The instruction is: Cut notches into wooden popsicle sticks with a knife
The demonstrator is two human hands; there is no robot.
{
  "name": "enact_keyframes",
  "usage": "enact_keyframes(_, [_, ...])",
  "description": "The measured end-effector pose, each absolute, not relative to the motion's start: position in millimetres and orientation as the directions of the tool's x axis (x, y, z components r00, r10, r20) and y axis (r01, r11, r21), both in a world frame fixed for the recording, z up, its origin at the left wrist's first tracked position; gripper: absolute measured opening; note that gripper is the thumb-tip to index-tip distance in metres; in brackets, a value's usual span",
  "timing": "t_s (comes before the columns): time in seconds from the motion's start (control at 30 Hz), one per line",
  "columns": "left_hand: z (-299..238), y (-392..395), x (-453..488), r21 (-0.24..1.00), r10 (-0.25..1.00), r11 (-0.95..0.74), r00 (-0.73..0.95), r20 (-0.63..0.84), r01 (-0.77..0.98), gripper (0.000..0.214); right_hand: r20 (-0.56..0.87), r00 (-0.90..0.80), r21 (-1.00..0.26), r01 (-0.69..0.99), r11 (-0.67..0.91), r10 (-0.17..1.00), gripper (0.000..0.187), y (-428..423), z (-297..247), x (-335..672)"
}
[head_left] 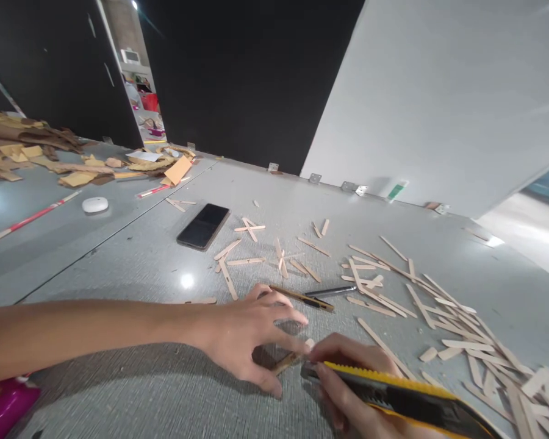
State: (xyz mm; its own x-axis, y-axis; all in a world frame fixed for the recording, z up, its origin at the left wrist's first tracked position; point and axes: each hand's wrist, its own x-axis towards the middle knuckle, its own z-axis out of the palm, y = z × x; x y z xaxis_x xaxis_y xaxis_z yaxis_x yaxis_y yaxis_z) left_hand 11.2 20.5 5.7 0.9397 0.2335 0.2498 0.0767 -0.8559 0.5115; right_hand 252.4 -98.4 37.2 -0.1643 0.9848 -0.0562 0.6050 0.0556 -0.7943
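My left hand [244,335] lies on the grey table with its fingers spread. A short wooden craft stick [285,364] rests on the table between its thumb and index finger, and the index fingertip is at the stick's far end. My right hand [348,390] grips a yellow and black utility knife [393,393], its front end pointing left toward that stick. The blade cannot be made out. Just beyond the left fingertips lie a dark pen [332,291] and a darker wooden strip [302,297].
Many craft sticks [466,329] are heaped at the right, with cut pieces [249,228] across the middle. A phone [204,226], a white earbud case [95,205] and cardboard scraps [82,174] lie farther left. Black and white panels [251,79] stand behind. A magenta packet [11,405] is at lower left.
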Motion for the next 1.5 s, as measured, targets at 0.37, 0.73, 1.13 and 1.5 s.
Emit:
enact_keyframes(0.37, [4.6,18.9,14.8,0.437,0.239,-0.893,0.935,0.264,0.105,0.051,-0.05,-0.217,-0.731,0.673,0.112,0.975,0.038,-97.0,30.4,243.5])
enact_keyframes(0.73, [16.2,23.4,18.1,0.561,0.261,-0.812,0.959,0.107,0.159,0.051,-0.012,-0.193,-0.781,0.615,0.111,0.981,0.037,-93.4,23.9,233.2])
enact_keyframes(1.13, [12.3,19.7,19.7,0.518,0.281,-0.841,0.945,0.168,0.158,0.042,0.025,-0.267,-0.681,0.701,0.212,0.963,0.042,-87.5,36.1,223.1])
enact_keyframes(1.5, [14.9,16.2,17.5,0.516,0.311,-0.83,0.944,0.11,0.213,0.036,0.025,-0.266,-0.638,0.738,0.221,0.964,0.041,-83.5,27.3,225.2])
